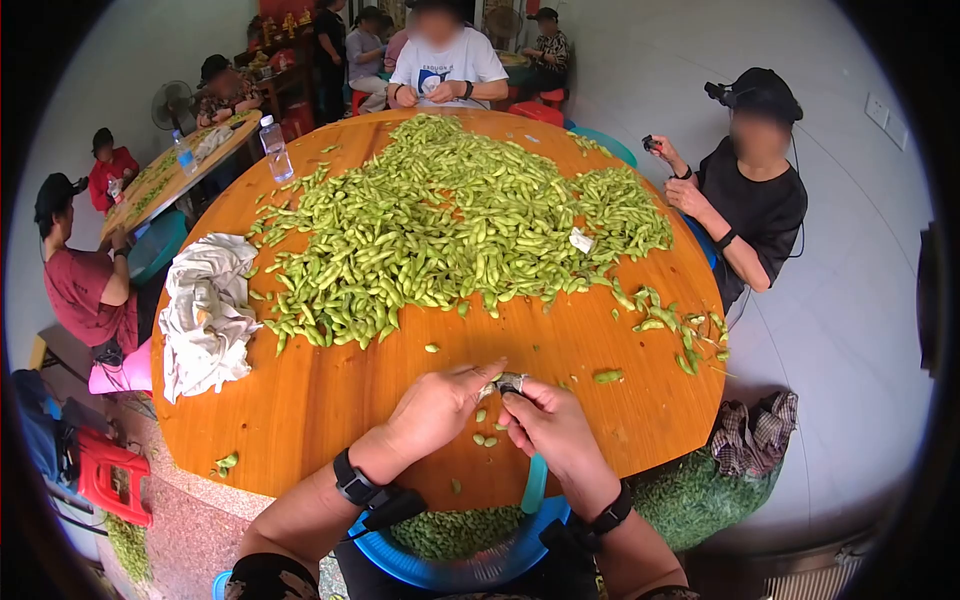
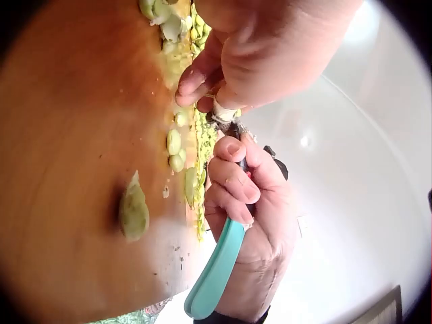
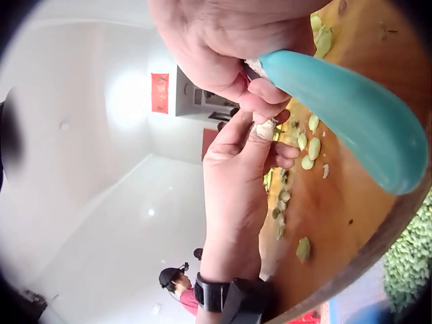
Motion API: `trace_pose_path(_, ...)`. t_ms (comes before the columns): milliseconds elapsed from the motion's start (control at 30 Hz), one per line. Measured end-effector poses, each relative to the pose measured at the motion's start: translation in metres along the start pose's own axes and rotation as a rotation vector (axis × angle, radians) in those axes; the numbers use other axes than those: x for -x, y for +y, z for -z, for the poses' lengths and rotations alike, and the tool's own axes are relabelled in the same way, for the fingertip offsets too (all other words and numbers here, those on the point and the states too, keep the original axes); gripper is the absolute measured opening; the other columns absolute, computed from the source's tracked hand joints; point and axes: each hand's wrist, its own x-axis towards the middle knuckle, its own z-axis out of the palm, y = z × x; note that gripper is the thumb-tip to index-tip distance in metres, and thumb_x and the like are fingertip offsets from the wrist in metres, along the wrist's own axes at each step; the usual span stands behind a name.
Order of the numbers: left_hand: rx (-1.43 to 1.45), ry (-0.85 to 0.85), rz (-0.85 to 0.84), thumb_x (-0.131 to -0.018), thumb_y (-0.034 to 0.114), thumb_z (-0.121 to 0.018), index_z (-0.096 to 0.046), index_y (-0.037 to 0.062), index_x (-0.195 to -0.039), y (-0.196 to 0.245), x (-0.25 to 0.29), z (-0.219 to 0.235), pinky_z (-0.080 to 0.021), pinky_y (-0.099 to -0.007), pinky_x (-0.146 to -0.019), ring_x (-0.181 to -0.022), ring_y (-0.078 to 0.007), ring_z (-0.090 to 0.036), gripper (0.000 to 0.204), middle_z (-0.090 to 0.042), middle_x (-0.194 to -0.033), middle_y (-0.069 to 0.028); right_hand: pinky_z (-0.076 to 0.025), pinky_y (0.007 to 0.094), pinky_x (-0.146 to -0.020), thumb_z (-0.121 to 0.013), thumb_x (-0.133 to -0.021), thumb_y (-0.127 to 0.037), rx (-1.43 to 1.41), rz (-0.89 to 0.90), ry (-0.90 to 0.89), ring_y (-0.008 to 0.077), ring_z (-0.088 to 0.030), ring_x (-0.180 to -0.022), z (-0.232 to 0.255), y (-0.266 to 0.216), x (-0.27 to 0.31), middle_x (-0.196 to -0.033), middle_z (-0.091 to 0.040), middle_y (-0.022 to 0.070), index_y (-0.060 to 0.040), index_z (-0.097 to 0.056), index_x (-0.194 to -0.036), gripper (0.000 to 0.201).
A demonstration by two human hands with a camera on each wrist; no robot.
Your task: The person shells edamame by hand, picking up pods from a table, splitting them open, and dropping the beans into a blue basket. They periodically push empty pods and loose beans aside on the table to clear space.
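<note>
My right hand (image 1: 555,430) grips a tool by its teal handle (image 1: 535,485), the handle's end angled down toward me. My left hand (image 1: 430,410) meets it over the table's near edge, fingertips close to the tool's dark front end. A whitish, dark-stained wrapping (image 2: 223,115) shows at my left thumb in the left wrist view. Whether my left fingers pinch a pod is hidden. Loose shelled beans (image 3: 314,148) lie below the hands. A large pile of green pods (image 1: 430,220) covers the middle of the table.
A blue basin (image 1: 385,562) holding shelled beans (image 1: 450,535) sits below the near edge. White cloth (image 1: 208,310) lies at left, a bottle (image 1: 275,150) behind it. Scattered pods and husks (image 1: 690,335) are at right. Several people sit around; a filled bag (image 1: 700,500) stands at lower right.
</note>
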Motion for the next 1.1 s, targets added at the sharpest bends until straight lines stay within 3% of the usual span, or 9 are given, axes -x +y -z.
trace_pose_path(67, 0.023, 0.014, -0.009, -0.082, 0.0, -0.064, -0.063, 0.0062, -0.117, -0.001, 0.0, 0.001, -0.054, -0.0261, -0.069, -0.076, -0.0126, -0.067, 0.035, -0.069, -0.093, -0.0137, -0.033, 0.0202, -0.039, -0.051, -0.096, -0.01, 0.039, -0.018, 0.004, 0.0052, -0.047, -0.047, -0.001, 0.0, 0.0, -0.071, -0.057, 0.001, -0.0019, -0.061, -0.093, 0.013)
trace_pose_path(133, 0.273, -0.04, 0.211, -0.083, 0.0, -0.064, -0.066, 0.0061, -0.112, 0.002, 0.001, 0.005, -0.054, -0.0262, -0.071, -0.077, -0.0132, -0.068, 0.03, -0.07, -0.094, -0.0133, -0.033, 0.02, -0.039, -0.051, -0.096, -0.01, 0.027, -0.009, 0.0, 0.0051, -0.047, -0.047, -0.003, -0.004, 0.002, -0.071, -0.057, 0.0007, -0.0019, -0.061, -0.093, 0.013)
trace_pose_path(367, 0.214, -0.046, 0.249, -0.083, 0.0, -0.065, -0.067, 0.005, -0.108, 0.005, -0.001, 0.004, -0.053, -0.0249, -0.07, -0.078, -0.0101, -0.067, 0.025, -0.071, -0.092, -0.0097, -0.033, 0.0192, -0.039, -0.052, -0.096, -0.011, 0.079, 0.021, 0.009, 0.0039, -0.046, -0.047, -0.006, 0.0, 0.003, -0.07, -0.056, -0.0009, -0.0027, -0.061, -0.096, 0.012)
trace_pose_path(433, 0.294, 0.004, 0.212, -0.082, 0.002, -0.061, -0.065, 0.0072, -0.107, 0.002, 0.0, 0.002, -0.053, -0.0301, -0.067, -0.076, -0.0243, -0.068, 0.025, -0.068, -0.089, -0.0138, -0.033, 0.0192, -0.039, -0.052, -0.096, -0.011, 0.057, 0.057, 0.021, 0.0037, -0.046, -0.047, -0.009, 0.003, 0.001, -0.07, -0.056, -0.0012, -0.0035, -0.062, -0.097, 0.012)
trace_pose_path(467, 0.298, 0.003, 0.21, -0.082, 0.002, -0.061, -0.065, 0.0072, -0.107, 0.003, 0.0, 0.002, -0.053, -0.0301, -0.067, -0.076, -0.0243, -0.068, 0.025, -0.068, -0.089, -0.0138, -0.033, 0.0191, -0.039, -0.052, -0.096, -0.01, 0.032, 0.095, 0.032, 0.0036, -0.045, -0.046, -0.01, 0.004, 0.0, -0.07, -0.056, -0.0014, -0.0042, -0.062, -0.097, 0.012)
trace_pose_path(533, 0.336, -0.004, 0.238, -0.085, 0.0, -0.065, -0.067, 0.0025, -0.102, 0.003, 0.0, 0.001, -0.053, -0.0244, -0.073, -0.08, -0.0084, -0.065, 0.017, -0.071, -0.089, -0.0052, -0.033, 0.0194, -0.04, -0.051, -0.095, -0.01, 0.017, 0.1, 0.045, 0.0035, -0.045, -0.047, -0.012, 0.007, -0.003, -0.068, -0.055, -0.0017, -0.005, -0.062, -0.098, 0.013)
trace_pose_path(667, 0.443, -0.003, 0.23, -0.087, 0.0, -0.058, -0.064, 0.0033, -0.103, -0.003, 0.001, 0.0, -0.053, -0.0262, -0.069, -0.077, -0.0137, -0.067, 0.017, -0.07, -0.088, -0.0081, -0.033, 0.0198, -0.039, -0.051, -0.094, -0.009, -0.049, 0.078, 0.02, 0.0033, -0.043, -0.046, -0.008, 0.007, -0.006, -0.067, -0.055, -0.0019, -0.0049, -0.063, -0.1, 0.014)
trace_pose_path(867, 1.035, -0.19, 0.436, -0.095, 0.001, -0.05, -0.055, 0.0008, -0.111, -0.018, -0.004, 0.004, -0.056, -0.0247, -0.066, -0.077, -0.0129, -0.067, 0.017, -0.067, -0.092, -0.0075, -0.031, 0.0201, -0.037, -0.054, -0.093, -0.009, -0.193, -0.042, -0.097, 0.0033, -0.043, -0.045, 0.009, 0.005, -0.013, -0.067, -0.055, -0.0022, -0.0026, -0.063, -0.096, 0.012)
trace_pose_path(1100, 0.614, -0.176, 0.396, -0.097, 0.006, -0.05, -0.048, 0.0023, -0.11, 0.0, -0.005, 0.006, -0.053, -0.0243, -0.058, -0.07, -0.0133, -0.065, 0.014, -0.065, -0.087, -0.0054, -0.036, 0.0202, -0.042, -0.055, -0.092, -0.009, 0.129, 0.081, 0.035, 0.003, -0.044, -0.048, -0.003, 0.002, -0.002, -0.066, -0.054, -0.0025, -0.0056, -0.065, -0.1, 0.013)
